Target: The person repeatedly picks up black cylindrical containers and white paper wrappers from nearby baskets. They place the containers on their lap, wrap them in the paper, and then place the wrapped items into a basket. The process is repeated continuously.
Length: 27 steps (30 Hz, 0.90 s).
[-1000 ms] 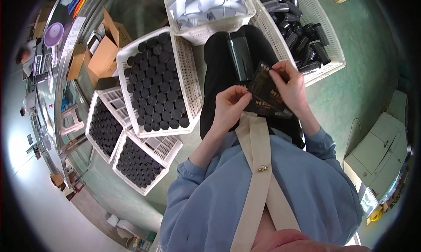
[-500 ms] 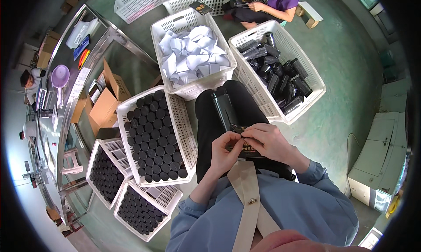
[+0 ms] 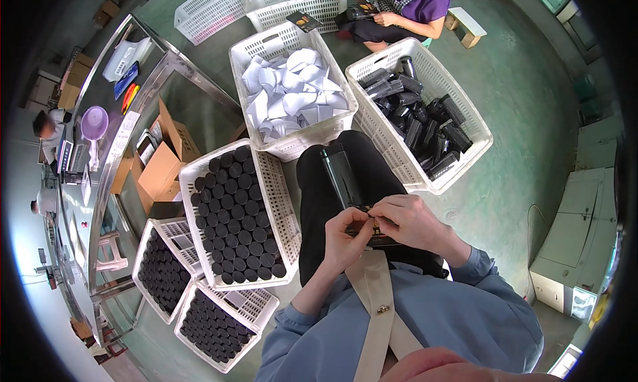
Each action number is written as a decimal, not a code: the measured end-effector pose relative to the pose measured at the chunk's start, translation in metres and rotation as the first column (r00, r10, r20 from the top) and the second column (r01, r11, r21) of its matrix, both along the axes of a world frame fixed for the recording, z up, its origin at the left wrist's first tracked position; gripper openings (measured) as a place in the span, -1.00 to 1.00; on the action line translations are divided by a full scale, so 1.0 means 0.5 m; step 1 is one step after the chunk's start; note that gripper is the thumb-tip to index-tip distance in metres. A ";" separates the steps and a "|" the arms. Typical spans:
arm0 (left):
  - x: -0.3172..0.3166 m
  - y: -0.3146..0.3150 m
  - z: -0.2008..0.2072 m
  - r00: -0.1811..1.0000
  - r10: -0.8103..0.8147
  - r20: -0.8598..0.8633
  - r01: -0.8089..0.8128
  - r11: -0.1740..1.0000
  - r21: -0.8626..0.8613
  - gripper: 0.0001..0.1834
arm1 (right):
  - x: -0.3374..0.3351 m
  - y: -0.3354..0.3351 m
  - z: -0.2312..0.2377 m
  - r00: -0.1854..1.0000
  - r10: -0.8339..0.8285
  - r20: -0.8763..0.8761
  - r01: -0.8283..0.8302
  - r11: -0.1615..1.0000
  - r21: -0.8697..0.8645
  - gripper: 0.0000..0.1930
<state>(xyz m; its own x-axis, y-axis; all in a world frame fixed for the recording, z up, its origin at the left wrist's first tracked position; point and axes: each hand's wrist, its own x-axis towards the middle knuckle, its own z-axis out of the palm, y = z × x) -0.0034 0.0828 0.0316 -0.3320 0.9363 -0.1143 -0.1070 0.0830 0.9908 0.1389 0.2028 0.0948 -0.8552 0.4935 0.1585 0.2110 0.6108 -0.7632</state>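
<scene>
- Your left hand (image 3: 345,234) and right hand (image 3: 409,222) meet over your lap, and both pinch a small dark box (image 3: 365,230) between their fingertips; the box sits between the two hands, mostly hidden by them.
- Just ahead of the hands, a long dark tube (image 3: 340,174) lies along your thigh, its near end touching the box.
- You have five white baskets close by. One basket of white folded papers (image 3: 292,96) stands straight ahead of your knees.
- One basket of loose dark tubes and boxes (image 3: 425,119) stands ahead on your right.
- Three baskets of upright black round caps stand on your left: the large basket (image 3: 232,212) just beside your thigh, and two smaller baskets (image 3: 159,269) (image 3: 216,322) further left and nearer you. The caps are too many and too tightly packed to count.
- Beyond the paper basket, another person (image 3: 399,13) sits on the floor with a dark item in hand, with two more white baskets (image 3: 252,6) next to them.
- On the far left a long metal surface (image 3: 100,202) carries a purple bowl (image 3: 94,123); cardboard boxes (image 3: 163,162) sit under it.
- Nothing lies between your hands and the nearest baskets.
</scene>
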 end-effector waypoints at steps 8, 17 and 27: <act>-0.016 0.002 0.017 0.997 -0.072 0.005 0.072 0.996 0.045 -0.90 | 0.004 0.017 0.007 1.000 0.013 -0.022 -0.018 0.973 -0.231 -0.89; -0.082 0.018 0.002 0.794 0.005 0.608 -0.185 0.955 0.233 -0.82 | 0.043 0.112 -0.080 0.616 -0.777 -0.130 0.059 0.211 -0.976 -0.90; -0.444 0.349 -0.045 0.861 0.330 0.387 -0.422 0.888 0.182 -0.85 | 0.254 0.257 -0.182 0.371 -0.925 -0.088 0.117 0.140 -0.983 -0.87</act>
